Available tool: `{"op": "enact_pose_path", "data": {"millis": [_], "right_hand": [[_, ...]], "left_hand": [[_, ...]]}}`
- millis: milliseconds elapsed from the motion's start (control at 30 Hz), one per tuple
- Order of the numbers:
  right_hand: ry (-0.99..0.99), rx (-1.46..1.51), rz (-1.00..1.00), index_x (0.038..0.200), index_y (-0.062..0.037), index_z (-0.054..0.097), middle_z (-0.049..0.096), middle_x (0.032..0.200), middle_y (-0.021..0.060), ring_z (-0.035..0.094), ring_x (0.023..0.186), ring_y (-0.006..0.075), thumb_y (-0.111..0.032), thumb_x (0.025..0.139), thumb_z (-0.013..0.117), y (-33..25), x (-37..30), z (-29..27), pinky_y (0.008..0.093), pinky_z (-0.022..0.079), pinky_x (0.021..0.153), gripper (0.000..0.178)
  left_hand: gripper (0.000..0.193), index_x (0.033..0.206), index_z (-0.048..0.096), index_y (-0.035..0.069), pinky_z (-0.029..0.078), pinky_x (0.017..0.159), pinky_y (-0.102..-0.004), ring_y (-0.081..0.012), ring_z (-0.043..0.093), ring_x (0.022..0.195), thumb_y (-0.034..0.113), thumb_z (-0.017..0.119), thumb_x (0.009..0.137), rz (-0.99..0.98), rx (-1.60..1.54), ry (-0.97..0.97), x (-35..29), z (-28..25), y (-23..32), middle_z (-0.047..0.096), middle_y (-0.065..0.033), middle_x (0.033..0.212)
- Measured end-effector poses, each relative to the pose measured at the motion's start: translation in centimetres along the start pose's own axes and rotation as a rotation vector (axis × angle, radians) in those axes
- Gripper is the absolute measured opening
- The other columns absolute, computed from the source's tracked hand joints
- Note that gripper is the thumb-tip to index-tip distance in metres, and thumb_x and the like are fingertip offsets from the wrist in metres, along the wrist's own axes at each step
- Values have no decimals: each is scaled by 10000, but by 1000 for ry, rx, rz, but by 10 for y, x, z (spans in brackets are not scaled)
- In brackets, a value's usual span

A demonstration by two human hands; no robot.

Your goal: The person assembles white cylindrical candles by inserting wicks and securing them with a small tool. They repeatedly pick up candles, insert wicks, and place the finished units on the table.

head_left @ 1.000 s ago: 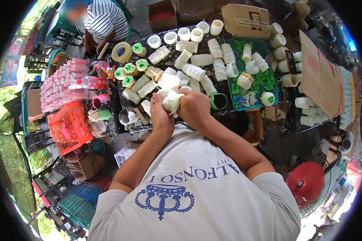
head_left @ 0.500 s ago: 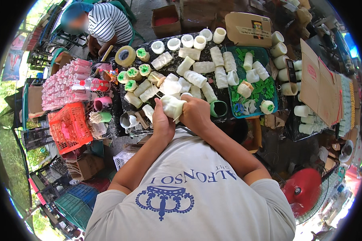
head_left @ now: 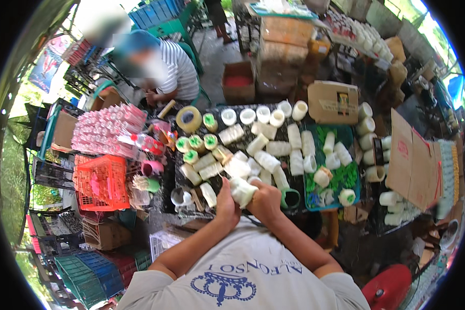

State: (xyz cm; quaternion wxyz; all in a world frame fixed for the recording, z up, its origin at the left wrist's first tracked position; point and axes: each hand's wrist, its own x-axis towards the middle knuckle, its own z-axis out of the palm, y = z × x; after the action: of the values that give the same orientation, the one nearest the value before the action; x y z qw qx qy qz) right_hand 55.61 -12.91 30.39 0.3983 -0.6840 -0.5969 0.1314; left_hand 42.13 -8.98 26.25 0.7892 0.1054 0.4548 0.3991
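Both my hands hold a white, lumpy wax candle (head_left: 243,191) in front of my chest, over the table's near edge. My left hand (head_left: 227,207) wraps its left side, and my right hand (head_left: 266,202) is closed round its right end. A thin wick-like strand shows near the left thumb. Just beyond lie several white textured candles (head_left: 267,161), some on their sides. Farther left stand candles with green tops (head_left: 195,141). A dark green cup (head_left: 290,199) sits right of my right hand.
A teal tray (head_left: 308,199) holds green scraps, candles and blue-handled scissors. A tape roll (head_left: 189,119) lies at the far left, near pink-white pieces (head_left: 106,129) and an orange basket (head_left: 102,173). Cardboard (head_left: 412,155) leans at right. A person in stripes (head_left: 180,64) sits across.
The view has tilted upward, so the table and hands appear lower and more of the far area shows. Both hands still grip the candle, which seems slightly turned.
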Motion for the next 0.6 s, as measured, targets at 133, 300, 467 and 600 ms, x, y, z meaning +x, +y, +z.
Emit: {"op": "enact_pose_path", "data": {"millis": [133,300,467,600], "right_hand": [[-44,-18,14,881,-126,814,739,843,25,733,689,270,-280,741,857,15,7,-1,400,560,599,213],[-22,22,-55,875,-109,810,729,850,29,724,679,280,-249,742,844,12,4,2,395,561,603,196],[-4,59,-29,854,-95,801,731,865,36,721,685,289,-189,729,827,8,5,-2,404,556,609,159],[-18,65,-52,850,-69,797,725,929,67,719,754,297,-153,706,831,8,5,2,405,559,645,171]], "left_hand": [[490,1284,636,73,540,1028,-398,-204,685,1136,511,545,1084,13,7,37,0,15,3,717,-54,1229],[430,1234,664,58,579,974,-397,-216,714,1080,447,535,1104,81,40,-6,-2,11,5,732,-81,1181],[437,1270,628,61,575,990,-403,-221,706,1105,454,548,1097,89,62,-4,1,9,6,719,-85,1222],[443,1352,545,57,565,1020,-424,-236,691,1148,424,542,1104,152,17,19,9,13,8,688,-105,1275]]}}
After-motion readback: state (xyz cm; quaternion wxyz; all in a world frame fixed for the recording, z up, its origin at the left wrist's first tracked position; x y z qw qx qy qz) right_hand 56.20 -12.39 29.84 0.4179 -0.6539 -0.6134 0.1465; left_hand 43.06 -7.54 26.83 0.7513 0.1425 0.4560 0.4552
